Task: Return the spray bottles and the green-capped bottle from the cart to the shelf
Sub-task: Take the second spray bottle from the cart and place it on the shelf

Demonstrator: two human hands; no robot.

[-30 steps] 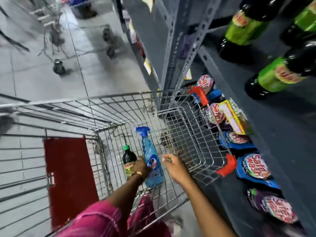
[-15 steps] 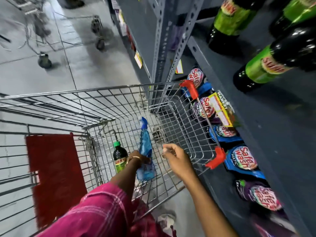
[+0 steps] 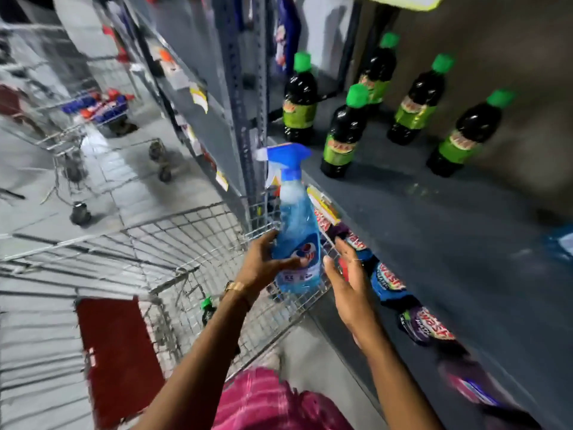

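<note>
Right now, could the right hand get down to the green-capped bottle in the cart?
Probably yes: the right hand is open and empty. The green-capped bottle sits low under the left hand holding the spray bottle, crowding the path.

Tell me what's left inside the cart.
One green-capped bottle stands in the cart, mostly hidden behind the left hand's forearm. The rest of the basket floor is blurred or covered.
</note>
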